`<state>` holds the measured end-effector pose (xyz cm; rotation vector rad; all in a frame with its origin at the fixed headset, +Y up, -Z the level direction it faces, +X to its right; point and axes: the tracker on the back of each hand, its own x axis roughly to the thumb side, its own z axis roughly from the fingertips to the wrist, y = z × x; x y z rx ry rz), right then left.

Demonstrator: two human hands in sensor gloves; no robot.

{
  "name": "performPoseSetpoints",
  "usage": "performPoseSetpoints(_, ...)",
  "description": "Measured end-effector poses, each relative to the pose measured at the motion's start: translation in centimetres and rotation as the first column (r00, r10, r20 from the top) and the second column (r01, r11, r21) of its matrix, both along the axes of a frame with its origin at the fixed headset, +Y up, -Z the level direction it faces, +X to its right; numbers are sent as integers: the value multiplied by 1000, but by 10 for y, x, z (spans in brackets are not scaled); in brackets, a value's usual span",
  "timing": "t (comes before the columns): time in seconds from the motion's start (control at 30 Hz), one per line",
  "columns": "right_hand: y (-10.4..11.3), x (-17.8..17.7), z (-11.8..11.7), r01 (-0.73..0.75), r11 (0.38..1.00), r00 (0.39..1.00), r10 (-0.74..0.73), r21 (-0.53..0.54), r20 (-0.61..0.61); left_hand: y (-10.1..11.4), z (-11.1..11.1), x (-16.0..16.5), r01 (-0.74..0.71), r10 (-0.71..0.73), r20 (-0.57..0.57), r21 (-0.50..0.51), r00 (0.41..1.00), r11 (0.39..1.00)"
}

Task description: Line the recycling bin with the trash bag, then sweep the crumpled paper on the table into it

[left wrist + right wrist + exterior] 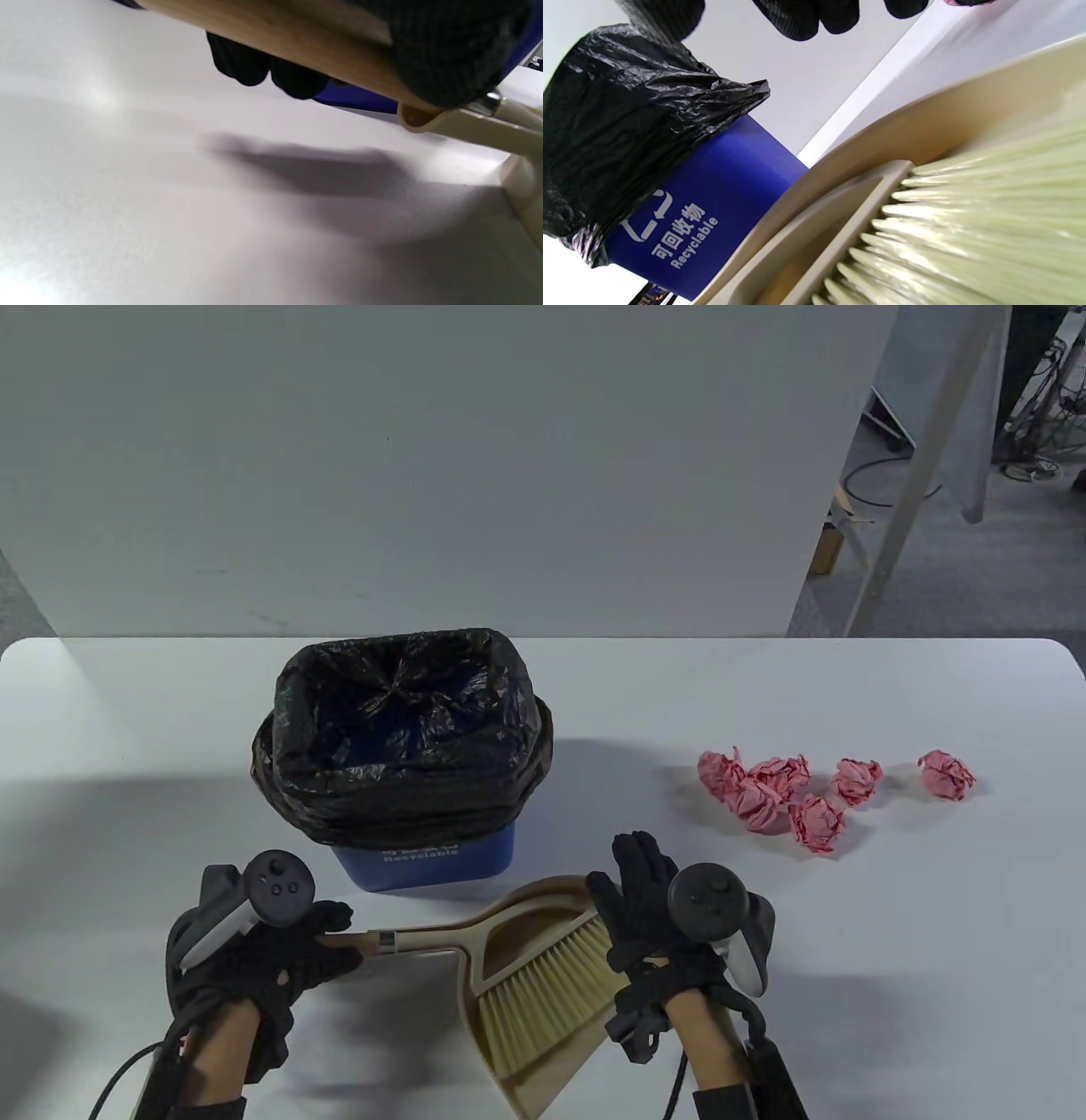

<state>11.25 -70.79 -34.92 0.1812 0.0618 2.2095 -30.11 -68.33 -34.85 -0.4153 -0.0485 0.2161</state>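
Note:
The blue recycling bin (424,861) stands left of centre, lined with a black trash bag (399,729) folded over its rim. In front of it lies a beige dustpan (543,899) with a brush (543,993) nested inside. My left hand (327,937) grips the brush's wooden handle (297,38), its fingers (250,67) curled round it. My right hand (628,891) lies over the dustpan's right edge and the bristles (967,220), its fingertips (806,17) straight and holding nothing. Several pink crumpled paper balls (768,797) lie to the right.
One paper ball (946,774) sits apart, further right. A white board stands behind the table's far edge (543,640). The bin (712,190) and bag (628,118) are close to the left of the dustpan (882,140).

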Motion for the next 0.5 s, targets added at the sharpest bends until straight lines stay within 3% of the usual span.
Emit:
performPoseSetpoints(0.2,2,1,1,14,1000,1000,-14,14,0,7,3,-4,-84,80,54,65,995,994)
performPoseSetpoints(0.5,16,1,7,-1,992,1000,-1,125,15,34,23,-15,-250,254,19,270,967,930)
